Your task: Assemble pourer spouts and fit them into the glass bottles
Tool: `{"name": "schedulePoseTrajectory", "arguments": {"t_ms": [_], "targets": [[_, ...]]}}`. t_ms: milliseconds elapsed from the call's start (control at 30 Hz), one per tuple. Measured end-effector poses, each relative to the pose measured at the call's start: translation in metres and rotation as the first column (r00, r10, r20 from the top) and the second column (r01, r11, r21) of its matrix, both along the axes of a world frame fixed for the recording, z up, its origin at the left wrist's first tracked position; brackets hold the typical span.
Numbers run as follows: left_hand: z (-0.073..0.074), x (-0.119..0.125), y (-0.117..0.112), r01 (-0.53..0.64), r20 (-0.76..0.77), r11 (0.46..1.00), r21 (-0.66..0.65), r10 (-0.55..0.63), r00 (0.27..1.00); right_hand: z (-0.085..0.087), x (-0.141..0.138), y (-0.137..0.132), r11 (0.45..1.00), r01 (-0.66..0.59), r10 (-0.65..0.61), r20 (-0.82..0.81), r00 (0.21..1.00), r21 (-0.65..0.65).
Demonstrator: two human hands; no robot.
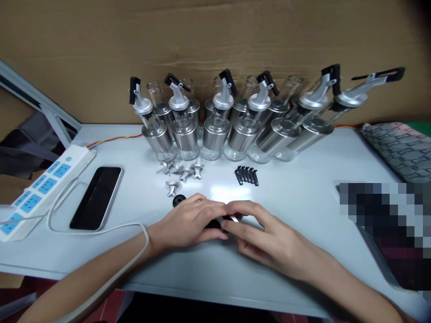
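Observation:
My left hand (188, 222) and my right hand (261, 235) meet at the middle of the white table (303, 202), fingers curled round a small black part with a bit of metal (222, 222) held between them. Just behind my left hand lies a black round seal (179, 200). Several small metal spouts (182, 174) lie in a loose group beyond it. A row of black lever pieces (247, 175) lies further right. At the back stand several glass and steel bottles (215, 132), some fitted with pourer tops (224, 96).
A phone (97, 196) lies face up at the left, beside a white and blue power strip (40, 188) whose cable (101, 231) runs over my left forearm. A patterned pouch (400, 148) sits at the right. A blurred patch (384, 211) covers the right. Cardboard (215, 36) backs the table.

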State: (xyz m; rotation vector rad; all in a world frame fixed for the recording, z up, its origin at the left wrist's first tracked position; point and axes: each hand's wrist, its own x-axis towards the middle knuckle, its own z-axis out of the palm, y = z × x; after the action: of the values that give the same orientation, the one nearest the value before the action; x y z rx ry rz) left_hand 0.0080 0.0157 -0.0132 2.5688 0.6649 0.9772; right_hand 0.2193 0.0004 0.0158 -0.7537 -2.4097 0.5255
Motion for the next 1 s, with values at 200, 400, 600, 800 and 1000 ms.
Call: {"name": "schedulePoseTrajectory", "arguments": {"t_ms": [200, 400, 600, 800, 1000], "targets": [[-0.003, -0.001, 0.0, 0.028, 0.058, 1.0, -0.003, -0.028, 0.998, 0.005, -0.006, 0.002, 0.988, 0.072, -0.078, -0.037, 0.996, -0.135], [-0.002, -0.004, -0.002, 0.012, 0.021, 1.0, 0.011, -0.012, 1.0, -0.007, 0.0, 0.005, 0.977, 0.047, -0.035, -0.061, 0.998, 0.209], [0.001, -0.005, -0.005, -0.008, -0.005, 0.997, 0.071, 0.008, 1.0, -0.007, 0.004, 0.008, 0.984, 0.171, -0.175, -0.099, 0.98, -0.049], [-0.002, -0.004, -0.003, 0.018, -0.043, 0.989, 0.144, -0.012, 0.999, -0.008, 0.004, 0.009, 0.988, 0.149, -0.153, -0.115, 0.981, -0.047], [0.003, -0.002, -0.002, 0.053, -0.097, 0.982, 0.18, -0.036, 0.995, -0.015, 0.005, 0.01, 0.996, 0.073, -0.078, -0.088, 0.993, -0.057]]}}
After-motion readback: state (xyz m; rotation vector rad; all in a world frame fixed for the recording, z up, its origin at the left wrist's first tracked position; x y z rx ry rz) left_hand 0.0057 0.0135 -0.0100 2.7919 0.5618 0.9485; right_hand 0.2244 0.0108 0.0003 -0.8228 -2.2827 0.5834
